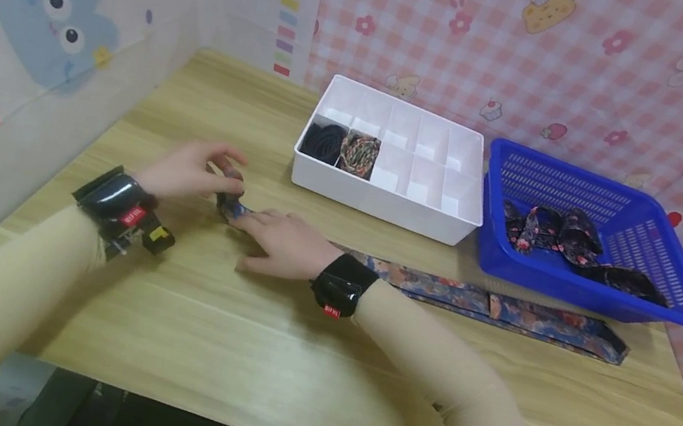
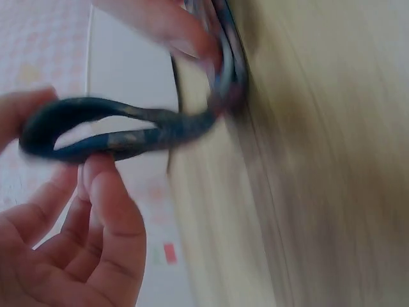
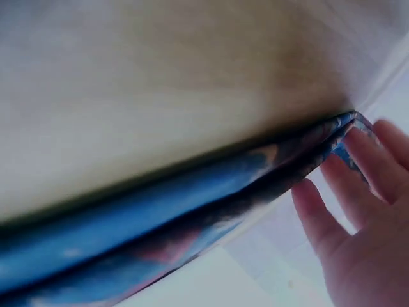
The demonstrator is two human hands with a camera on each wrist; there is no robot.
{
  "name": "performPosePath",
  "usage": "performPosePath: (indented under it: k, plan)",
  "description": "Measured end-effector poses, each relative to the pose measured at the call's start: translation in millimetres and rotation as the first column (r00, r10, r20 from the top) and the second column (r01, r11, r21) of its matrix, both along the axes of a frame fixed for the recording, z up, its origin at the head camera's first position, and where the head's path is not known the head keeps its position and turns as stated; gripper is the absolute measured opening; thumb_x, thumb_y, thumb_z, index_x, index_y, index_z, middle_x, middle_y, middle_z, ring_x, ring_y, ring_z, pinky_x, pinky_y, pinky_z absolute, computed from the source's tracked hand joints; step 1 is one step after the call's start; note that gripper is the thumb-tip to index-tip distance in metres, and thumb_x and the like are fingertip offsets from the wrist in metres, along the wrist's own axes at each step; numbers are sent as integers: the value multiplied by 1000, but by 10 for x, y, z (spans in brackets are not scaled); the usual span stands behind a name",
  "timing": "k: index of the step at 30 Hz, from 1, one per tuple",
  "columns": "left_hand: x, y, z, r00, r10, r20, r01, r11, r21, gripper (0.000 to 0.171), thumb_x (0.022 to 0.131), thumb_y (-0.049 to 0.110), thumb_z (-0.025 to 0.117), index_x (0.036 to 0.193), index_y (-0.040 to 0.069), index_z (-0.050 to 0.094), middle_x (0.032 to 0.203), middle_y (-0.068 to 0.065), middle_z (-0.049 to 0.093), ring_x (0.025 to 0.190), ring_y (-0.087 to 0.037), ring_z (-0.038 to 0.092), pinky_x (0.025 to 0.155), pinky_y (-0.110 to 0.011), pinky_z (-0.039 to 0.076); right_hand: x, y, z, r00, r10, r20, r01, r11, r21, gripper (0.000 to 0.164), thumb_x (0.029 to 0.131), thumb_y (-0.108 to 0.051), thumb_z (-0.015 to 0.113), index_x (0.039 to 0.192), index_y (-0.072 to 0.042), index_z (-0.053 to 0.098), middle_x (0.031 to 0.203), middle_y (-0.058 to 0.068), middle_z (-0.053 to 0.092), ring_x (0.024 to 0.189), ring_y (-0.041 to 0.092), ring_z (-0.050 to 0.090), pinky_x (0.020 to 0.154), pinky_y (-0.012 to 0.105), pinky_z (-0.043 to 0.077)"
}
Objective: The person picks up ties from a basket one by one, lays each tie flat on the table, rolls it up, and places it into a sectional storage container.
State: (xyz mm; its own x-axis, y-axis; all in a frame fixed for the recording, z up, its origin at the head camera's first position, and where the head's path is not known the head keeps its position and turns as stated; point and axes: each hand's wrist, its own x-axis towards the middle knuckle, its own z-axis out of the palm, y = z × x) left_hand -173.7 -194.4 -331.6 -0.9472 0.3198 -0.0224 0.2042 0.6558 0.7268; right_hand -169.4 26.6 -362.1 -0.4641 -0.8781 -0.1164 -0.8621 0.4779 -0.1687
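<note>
A blue floral necktie (image 1: 447, 291) lies lengthwise on the table, folded double, its wide end at the right. My left hand (image 1: 195, 172) pinches the tie's left end, raised off the wood. In the left wrist view that end forms a narrow loop (image 2: 160, 133) between the left thumb and fingers (image 2: 115, 214). Close beside it, my right hand (image 1: 289, 243) rests on the tie with its fingers extended. The right wrist view has the fingertips against the edge of the folded strip (image 3: 160, 204). Part of the tie is hidden under the right hand and wrist.
Behind the hands stands a white divided box (image 1: 376, 207); two of its compartments hold a black roll (image 1: 324, 144) and a patterned roll (image 1: 359, 154). Right of it, a blue basket (image 1: 572, 293) contains dark floral ties (image 1: 575, 237). Patterned cloth walls border the table.
</note>
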Motion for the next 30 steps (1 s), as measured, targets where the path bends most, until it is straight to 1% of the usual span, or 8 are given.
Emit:
performPosePath:
  k: [4, 7, 9, 13, 16, 19, 26, 30]
  plan:
    - [38, 115, -14, 998, -60, 35, 59, 998, 15, 48, 96, 35, 60, 132, 3, 53, 110, -17, 63, 84, -25, 62, 69, -35, 53, -14, 97, 4, 999, 40, 19, -39, 996, -81, 48, 93, -43, 61, 130, -13, 59, 134, 3, 55, 124, 14, 48, 106, 24, 33]
    - [48, 149, -55, 995, -90, 48, 90, 996, 17, 43, 101, 32, 51, 130, 1, 54, 104, -16, 64, 79, -24, 62, 69, -35, 52, -8, 193, 25, 1000, -2, 11, 3, 988, -156, 31, 93, -38, 63, 111, -14, 69, 112, -2, 63, 101, 9, 58, 90, 21, 43]
    - [41, 158, -91, 993, -108, 52, 108, 994, 15, 40, 102, 29, 48, 127, -2, 55, 100, -16, 64, 79, -24, 62, 69, -34, 52, -6, 245, 39, 999, -38, -8, 35, 978, -205, 25, 92, -34, 64, 106, -14, 70, 107, -3, 64, 95, 9, 59, 85, 22, 45]
    - [20, 184, -161, 990, -132, 48, 132, 991, 0, 35, 103, 27, 46, 118, -1, 60, 98, -12, 65, 84, -23, 62, 74, -32, 51, -14, 295, 41, 995, -52, -80, 35, 977, -209, 36, 92, -32, 64, 122, -11, 64, 126, 3, 60, 114, 14, 56, 98, 24, 41]
    - [13, 212, -197, 988, -150, 35, 151, 988, -19, 32, 102, 25, 48, 117, 0, 62, 99, -10, 65, 88, -22, 61, 78, -34, 49, -14, 302, 43, 994, -35, -103, 22, 992, -125, 48, 92, -35, 63, 134, -11, 57, 140, 6, 52, 127, 18, 48, 107, 28, 35]
    - [6, 229, -223, 982, -189, -5, 189, 980, -61, 28, 97, 17, 56, 118, 0, 62, 104, -13, 65, 93, -26, 60, 82, -40, 48, -13, 309, 54, 996, -42, -76, 39, 998, -41, 52, 93, -38, 61, 137, -11, 54, 144, 6, 48, 130, 19, 46, 107, 31, 34]
    - [-59, 170, -293, 929, -346, -134, 289, 901, -323, 55, 72, 10, 77, 123, -4, 60, 122, -23, 55, 109, -39, 54, 94, -55, 42, -75, 347, 28, 998, -62, -2, 62, 998, -7, 51, 94, -38, 60, 138, -13, 54, 147, 5, 44, 133, 19, 42, 109, 28, 32]
    - [-81, 144, -294, 929, -350, -118, 298, 899, -320, 51, 71, 12, 79, 118, -1, 64, 120, -21, 57, 109, -39, 54, 95, -56, 42, -93, 373, 5, 998, -62, -4, 62, 998, -22, 48, 93, -39, 61, 137, -19, 57, 151, 11, 38, 136, 24, 37, 111, 32, 30]
